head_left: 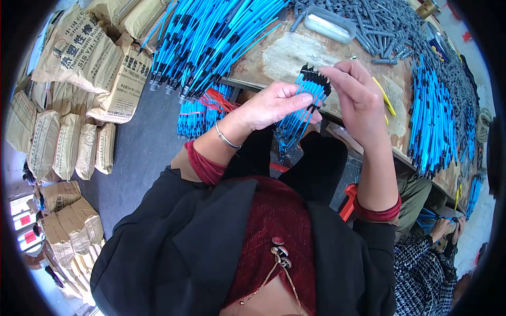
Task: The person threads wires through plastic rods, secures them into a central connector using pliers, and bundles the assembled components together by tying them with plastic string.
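Note:
My left hand is wrapped round a bundle of blue tubes with black ends, thumb across its front, and the bundle hangs down between my knees. At the bundle's black tips, my right hand has its fingers pinched together; whatever they hold is too small to make out. Behind both hands lies the worn wooden tabletop. Just right of my right hand is a yellow tool on the table.
Blue tube piles lie at the table's left and right. Grey plastic parts are heaped behind a clear tray. Paper sacks stand at left. A co-worker's hands hold blue tubes at lower right.

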A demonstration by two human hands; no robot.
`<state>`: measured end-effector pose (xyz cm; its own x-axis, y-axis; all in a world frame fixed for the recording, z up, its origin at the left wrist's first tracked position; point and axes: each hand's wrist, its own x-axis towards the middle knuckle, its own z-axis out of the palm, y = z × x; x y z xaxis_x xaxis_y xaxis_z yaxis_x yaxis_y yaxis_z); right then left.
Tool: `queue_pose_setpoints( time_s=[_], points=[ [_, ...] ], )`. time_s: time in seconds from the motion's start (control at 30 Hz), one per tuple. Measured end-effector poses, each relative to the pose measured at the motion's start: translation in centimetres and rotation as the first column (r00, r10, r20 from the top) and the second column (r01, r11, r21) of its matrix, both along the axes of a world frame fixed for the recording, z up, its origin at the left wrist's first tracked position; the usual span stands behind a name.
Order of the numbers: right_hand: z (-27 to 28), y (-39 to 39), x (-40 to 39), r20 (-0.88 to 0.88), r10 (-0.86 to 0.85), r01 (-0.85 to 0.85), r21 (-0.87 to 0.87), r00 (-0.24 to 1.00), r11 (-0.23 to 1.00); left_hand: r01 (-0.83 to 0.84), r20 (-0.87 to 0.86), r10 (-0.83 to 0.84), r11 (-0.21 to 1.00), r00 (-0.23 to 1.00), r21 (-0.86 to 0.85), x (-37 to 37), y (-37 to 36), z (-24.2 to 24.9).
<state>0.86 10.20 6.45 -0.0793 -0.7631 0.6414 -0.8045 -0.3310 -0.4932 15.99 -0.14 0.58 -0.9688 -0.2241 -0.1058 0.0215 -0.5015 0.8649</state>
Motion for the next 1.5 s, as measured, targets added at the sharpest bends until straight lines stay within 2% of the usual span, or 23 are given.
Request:
queue_pose_setpoints(
  time_s=[0.1, 0.17, 0.23, 0.3, 0.37, 0.4, 0.43, 0.47, 0.5, 0.57, 0.7, 0.8, 1.0, 1.13, 1.2, 1.23, 1.27, 1.3, 1.33, 1.37, 1.4, 1.47, 1.5],
  points=[
    [0.1, 0.3, 0.3, 0.082, -0.021, 0.015, 0.076, 0.996, 0.997, -0.011, -0.023, 0.006, 0.97, 1.0, -0.241, -0.4, 0.0, -0.7],
    [-0.8, 0.2, 0.6, 0.409, 0.088, -0.103, 0.013, 0.908, 0.995, -0.018, -0.008, 0.017, 0.977, 1.0, -0.212, -0.5, 0.2, -1.0],
    [-1.0, 0.1, 0.6, 0.639, 0.271, -0.241, -0.135, 0.72, 0.961, -0.035, 0.005, 0.037, 0.982, 0.999, -0.184, -0.5, 0.4, -1.1],
    [-0.7, -0.2, -0.4, 0.732, 0.506, -0.366, -0.363, 0.457, 0.857, -0.064, 0.014, 0.067, 0.985, 0.998, -0.16, -0.5, 0.5, -1.1],
    [-1.0, -0.9, -3.4, 0.679, 0.38, -0.218, -0.315, 0.628, 0.924, -0.073, -0.007, 0.073, 0.977, 0.997, -0.199, -0.3, 0.8, -1.4],
    [-0.8, -1.5, -4.8, 0.509, 0.093, -0.007, -0.168, 0.856, 0.986, -0.076, -0.018, 0.074, 0.972, 0.997, -0.22, -0.2, 0.9, -1.6],
    [-0.5, -2.2, -6.5, 0.261, -0.215, 0.243, -0.082, 0.941, 0.966, -0.051, -0.008, 0.051, 0.927, 0.999, -0.372, -0.1, 0.7, -1.8],
    [-0.5, -3.1, -9.0, 0.156, -0.371, 0.362, 0.083, 0.915, 0.928, -0.055, -0.019, 0.053, 0.863, 0.998, -0.503, 0.2, 0.8, -1.6],
    [-0.7, -4.5, -11.2, 0.029, -0.502, 0.483, 0.232, 0.864, 0.844, -0.089, -0.041, 0.08, 0.847, 0.996, -0.524, 0.4, 1.0, -1.6],
    [-1.3, -8.3, -13.7, -0.153, -0.418, 0.442, 0.189, 0.895, 0.877, -0.138, -0.092, 0.104, 0.829, 0.99, -0.542, 0.4, 1.0, -1.6],
    [-3.6, -14.9, -15.8, -0.501, -0.081, 0.369, 0.508, 0.862, 0.778, -0.152, -0.16, 0.082, 0.853, 0.984, -0.5, -0.2, 0.8, -1.5],
    [-4.9, -17.1, -15.5, -0.654, -0.13, 0.544, 0.482, 0.745, 0.687, -0.112, -0.126, 0.057, 0.868, 0.99, -0.484, -0.4, 0.5, -1.2],
    [-3.2, -15.7, -13.1, -0.699, -0.291, 0.713, 0.438, 0.653, 0.547, -0.097, -0.101, 0.055, 0.872, 0.993, -0.48, -0.3, 0.3, -1.2],
    [-4.1, -14.3, -13.9, -0.66, -0.434, 0.698, 0.195, 0.613, 0.689, -0.117, -0.101, 0.082, 0.902, 0.992, -0.416, -0.3, 0.6, -1.3],
    [-4.2, -13.5, -14.3, -0.626, -0.507, 0.67, 0.032, 0.592, 0.742, -0.138, -0.108, 0.103, 0.907, 0.989, -0.397, -0.4, 0.8, -1.3],
    [-2.2, -11.9, -13.5, -0.399, -0.486, 0.496, -0.086, 0.778, 0.864, -0.134, -0.108, 0.099, 0.91, 0.989, -0.394, -0.3, 0.8, -1.4],
    [1.9, -9.0, -8.7, 0.234, -0.381, 0.38, 0.053, 0.894, 0.924, -0.132, -0.11, 0.096, 0.912, 0.989, -0.389, -0.3, 0.8, -1.5],
    [2.4, -6.0, -6.6, 0.539, -0.236, 0.273, 0.012, 0.809, 0.962, -0.143, -0.121, 0.103, 0.912, 0.987, -0.384, -0.2, 0.8, -1.7],
    [2.8, -2.9, -6.4, 0.563, 0.344, -0.212, -0.287, 0.752, 0.934, -0.154, -0.132, 0.111, 0.912, 0.985, -0.379, -0.2, 0.8, -1.9],
    [3.1, -0.6, -4.2, 0.557, 0.493, -0.375, -0.32, 0.668, 0.87, -0.17, -0.146, 0.123, 0.911, 0.982, -0.375, -0.3, 0.8, -2.1],
    [3.2, 1.3, -1.0, 0.547, 0.625, -0.522, -0.355, 0.557, 0.775, -0.17, -0.145, 0.122, 0.904, 0.982, -0.392, -0.3, 0.8, -2.2],
    [1.8, 2.4, 2.8, 0.37, 0.579, -0.552, -0.186, 0.727, 0.813, -0.159, -0.14, 0.109, 0.889, 0.984, -0.43, 0.0, 0.9, -2.1],
    [1.1, 2.9, 4.7, 0.257, 0.56, -0.552, -0.112, 0.787, 0.826, -0.084, -0.178, 0.041, 0.967, 0.983, -0.241, 0.6, 0.7, -1.4]
  ],
)
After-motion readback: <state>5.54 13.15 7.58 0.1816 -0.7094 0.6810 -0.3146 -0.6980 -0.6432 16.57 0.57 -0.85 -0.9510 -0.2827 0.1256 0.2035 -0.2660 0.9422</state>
